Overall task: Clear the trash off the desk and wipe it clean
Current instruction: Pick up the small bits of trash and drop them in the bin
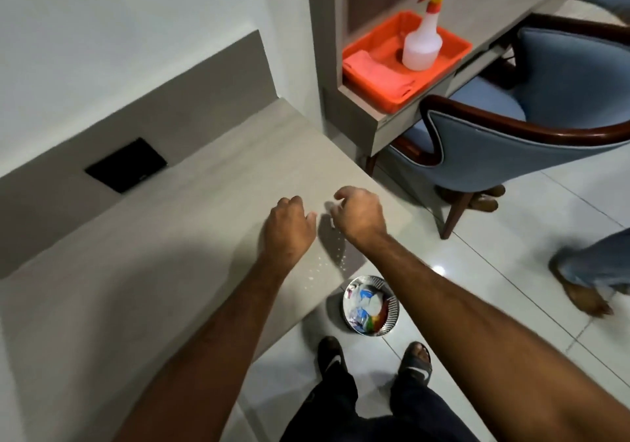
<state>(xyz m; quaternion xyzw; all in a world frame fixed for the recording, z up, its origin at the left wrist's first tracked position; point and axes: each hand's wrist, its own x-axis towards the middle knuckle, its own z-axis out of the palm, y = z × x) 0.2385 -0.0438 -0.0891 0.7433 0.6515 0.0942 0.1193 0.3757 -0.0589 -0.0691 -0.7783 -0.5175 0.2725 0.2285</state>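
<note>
Right, we've got both hands over the pale desk near its right edge: left hand w/ fingers curled under, nothing visibly held, and right hand loosely cupped, fingers bent down; can't tell if it pinches anything. Small white crumbs lie on the desk just near of the hands, the trash bin w/ wrappers stands on the floor below that edge, and far right an orange tray holds a spray bottle and folded cloth.

Spray bottle nozzle cut by the top edge, bystander's foot blurred, right hand fingertips curled from view, white specks too small to identify
</note>
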